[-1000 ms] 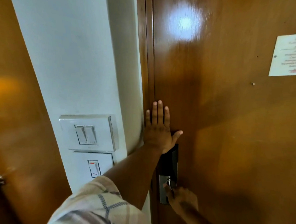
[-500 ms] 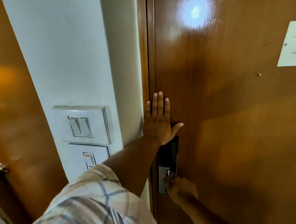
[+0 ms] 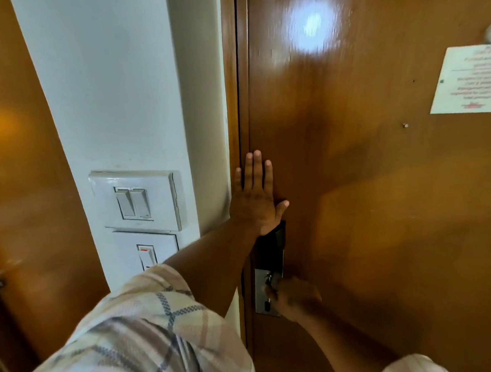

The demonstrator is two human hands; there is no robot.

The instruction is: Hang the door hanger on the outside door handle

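The door hanger cannot be made out anywhere in the head view; the door (image 3: 383, 206) itself, glossy brown wood, fills the right of the frame and appears to sit closed against its frame. The left hand (image 3: 255, 204) lies flat on the wood near the door's edge, fingers straight and pointing up, thumb splayed to the right, grasping nothing, its heel just above the dark upper part of the lock plate (image 3: 269, 288). The left forearm rises to it from a plaid short sleeve (image 3: 150, 335) at lower left. The right hand (image 3: 295, 297) is curled at the metal lower part of the lock plate, where the handle would be; it is blurred, and whether it actually grips the handle cannot be told. A printed notice (image 3: 467, 80) is fixed to the door at upper right. Two switch plates (image 3: 139, 201) sit on the white wall left of the door.
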